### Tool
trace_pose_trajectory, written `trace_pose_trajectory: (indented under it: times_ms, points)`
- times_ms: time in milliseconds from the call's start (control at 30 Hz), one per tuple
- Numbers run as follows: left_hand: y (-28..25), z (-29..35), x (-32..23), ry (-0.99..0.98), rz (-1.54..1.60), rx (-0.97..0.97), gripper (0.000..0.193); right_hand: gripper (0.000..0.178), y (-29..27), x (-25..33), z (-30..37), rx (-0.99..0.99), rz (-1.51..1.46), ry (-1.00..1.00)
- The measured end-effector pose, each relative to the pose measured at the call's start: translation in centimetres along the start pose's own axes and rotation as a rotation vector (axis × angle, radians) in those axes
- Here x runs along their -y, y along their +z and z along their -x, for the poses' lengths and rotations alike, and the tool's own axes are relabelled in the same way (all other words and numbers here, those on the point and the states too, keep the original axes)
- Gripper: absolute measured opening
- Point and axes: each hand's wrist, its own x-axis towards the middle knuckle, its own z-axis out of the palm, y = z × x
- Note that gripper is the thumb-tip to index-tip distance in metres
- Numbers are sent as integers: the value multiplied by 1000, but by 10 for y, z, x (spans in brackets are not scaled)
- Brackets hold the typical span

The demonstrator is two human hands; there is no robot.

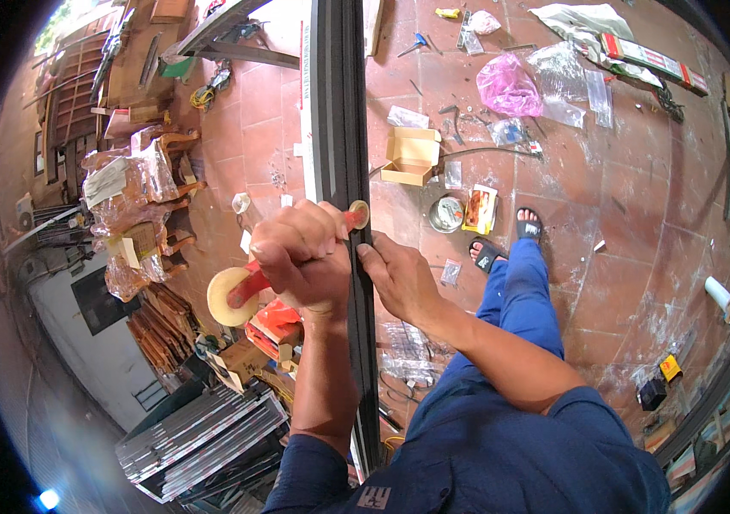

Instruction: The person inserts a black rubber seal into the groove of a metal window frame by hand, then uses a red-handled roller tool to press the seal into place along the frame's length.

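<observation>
A long black profile bar [344, 128] with a grey face runs lengthwise through the middle of the head view, passing close in front of my body. My left hand [301, 257] is closed in a fist around a mallet with a red body [249, 284] and round cream ends. Its larger-looking end sticks out left of the fist. The smaller-looking one lies over the bar, though contact cannot be made out. Just below that, my right hand [399, 278] grips the bar's right edge with the thumb on it; some fingers are hidden.
Across the tiled floor lie an open cardboard box [410, 156], a round tin [446, 214], a pink plastic bag [509, 86] and scattered tools. Plastic-wrapped wooden furniture [138, 201] stands at left. Stacked metal profiles [202, 437] fill the lower left.
</observation>
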Motion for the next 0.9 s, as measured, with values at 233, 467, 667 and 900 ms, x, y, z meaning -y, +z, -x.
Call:
trace_pose_trajectory:
  times_ms: [233,467,667,900]
  points:
    - [6,-21,5,-37,36,-31,52,28,-4,2,0,51,-11,19]
    - [5,-27,8,3,-11,-23,49,28,-5,2,-1,72,34,-1]
    - [-10,1,-5,-95,134,-37,49,24,1,0,2,-17,-2,-28]
    - [-11,4,-4,-20,72,-21,48,27,5,-2,8,-37,-90,-7]
